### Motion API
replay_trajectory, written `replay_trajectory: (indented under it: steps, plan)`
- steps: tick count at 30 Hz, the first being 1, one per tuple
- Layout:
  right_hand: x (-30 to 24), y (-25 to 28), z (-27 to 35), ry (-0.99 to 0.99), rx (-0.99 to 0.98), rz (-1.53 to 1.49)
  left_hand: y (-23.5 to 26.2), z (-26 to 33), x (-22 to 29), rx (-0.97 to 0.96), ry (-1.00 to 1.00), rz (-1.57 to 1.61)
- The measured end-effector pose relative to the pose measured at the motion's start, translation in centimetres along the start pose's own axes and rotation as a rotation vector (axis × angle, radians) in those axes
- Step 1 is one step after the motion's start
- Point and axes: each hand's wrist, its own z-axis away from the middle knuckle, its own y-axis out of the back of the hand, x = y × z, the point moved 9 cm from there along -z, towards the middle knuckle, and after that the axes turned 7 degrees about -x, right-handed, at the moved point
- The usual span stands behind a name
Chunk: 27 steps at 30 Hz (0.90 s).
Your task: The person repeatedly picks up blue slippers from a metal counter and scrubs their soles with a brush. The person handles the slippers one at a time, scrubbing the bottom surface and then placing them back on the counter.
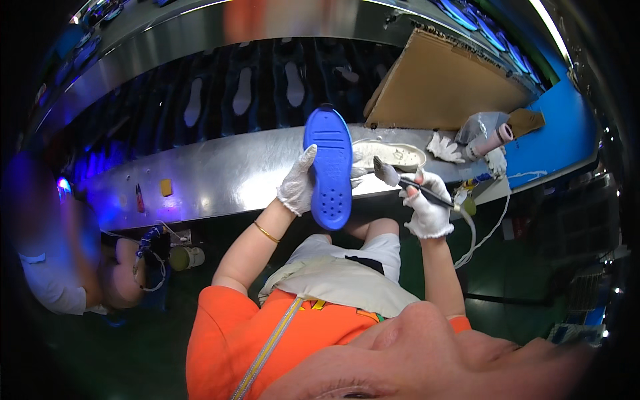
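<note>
Left hand partly behind blue sole; co-worker's head blurred.

Shoe workshop: long metal bench, row of pale soles

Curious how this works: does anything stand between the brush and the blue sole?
Nothing visible blocks the brush in the right hand; gloved fingers only seem to peek from behind the blue sole.

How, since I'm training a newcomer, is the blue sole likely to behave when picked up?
Probably fairly stiff: the blue sole keeps its shape beyond the gloved left hand at both ends. It seems light enough for one hand, which alone holds it up. Its long, broad outline suggests it would slide rather than roll if pushed.
</note>
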Motion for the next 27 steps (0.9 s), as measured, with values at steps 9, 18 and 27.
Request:
replay_trajectory:
  steps: [9,18,27]
  plan:
    - [1.5,-1.6,-1.2,-0.067,-0.023,0.006,-2.9,0.2,-5.6,0.101,0.148,0.179]
    - [-4.4,-4.0,0.6,0.446,-0.176,0.498,-2.9,-0.3,-7.1,0.048,0.078,0.29]
    - [-2.8,-4.0,2.7,0.122,-0.291,0.132,-1.9,0.9,-6.7,0.269,0.04,-0.073]
